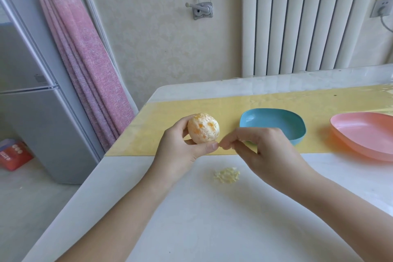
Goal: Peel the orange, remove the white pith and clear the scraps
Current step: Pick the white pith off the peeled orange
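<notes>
Above the desk point(191, 208), the left hand point(180, 144) curls its grip round the orange point(203, 130). The right hand point(261, 147), just to its right, pinches what seems pith point(219, 145).

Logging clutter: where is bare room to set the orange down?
Bare white table on the near side of the pith pile; yellow mat between blue dish and pink dish. Crowded around left hand, right hand, orange.
</notes>
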`<state>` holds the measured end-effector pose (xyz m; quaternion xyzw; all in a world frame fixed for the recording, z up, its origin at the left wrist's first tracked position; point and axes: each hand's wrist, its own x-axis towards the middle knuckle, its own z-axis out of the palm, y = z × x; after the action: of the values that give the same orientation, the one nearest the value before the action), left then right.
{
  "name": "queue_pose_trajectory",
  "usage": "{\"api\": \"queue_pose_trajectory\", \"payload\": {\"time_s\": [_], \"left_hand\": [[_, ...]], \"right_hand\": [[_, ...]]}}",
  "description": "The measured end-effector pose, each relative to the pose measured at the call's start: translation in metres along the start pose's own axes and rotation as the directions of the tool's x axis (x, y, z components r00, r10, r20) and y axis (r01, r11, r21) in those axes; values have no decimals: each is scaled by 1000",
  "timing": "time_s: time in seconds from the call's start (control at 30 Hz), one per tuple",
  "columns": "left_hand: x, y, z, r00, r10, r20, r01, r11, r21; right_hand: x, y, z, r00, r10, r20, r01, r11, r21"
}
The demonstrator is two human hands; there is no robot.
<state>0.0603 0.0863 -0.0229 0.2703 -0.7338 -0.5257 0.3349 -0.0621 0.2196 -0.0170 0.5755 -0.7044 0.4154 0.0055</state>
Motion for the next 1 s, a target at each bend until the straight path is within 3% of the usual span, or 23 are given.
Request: {"api": "queue_pose_trajectory", "payload": {"time_s": [0.23, 0.47, 0.6, 0.83, 1.0], "left_hand": [[-5, 5, 2, 1000, 18, 23, -19, 998, 57], [-5, 12, 1, 986, -91, 140, 121, 968, -222], [-5, 13, -1, 976, -86, 202, 145, 943, -299], [-3, 5, -1, 978, -17, 206, 61, 976, -210], [-7, 8, 3, 972, -25, 235, 78, 973, -219]], "right_hand": [[2, 3, -2, 997, 14, -72, -13, 1000, 13], [2, 6, 0, 988, -98, -118, 104, 993, 52], [0, 3, 0, 979, -139, -148, 148, 988, 53], [0, 3, -3, 950, -135, -282, 139, 990, -7], [0, 2, -5, 924, -185, -336, 217, 974, 61]]}}
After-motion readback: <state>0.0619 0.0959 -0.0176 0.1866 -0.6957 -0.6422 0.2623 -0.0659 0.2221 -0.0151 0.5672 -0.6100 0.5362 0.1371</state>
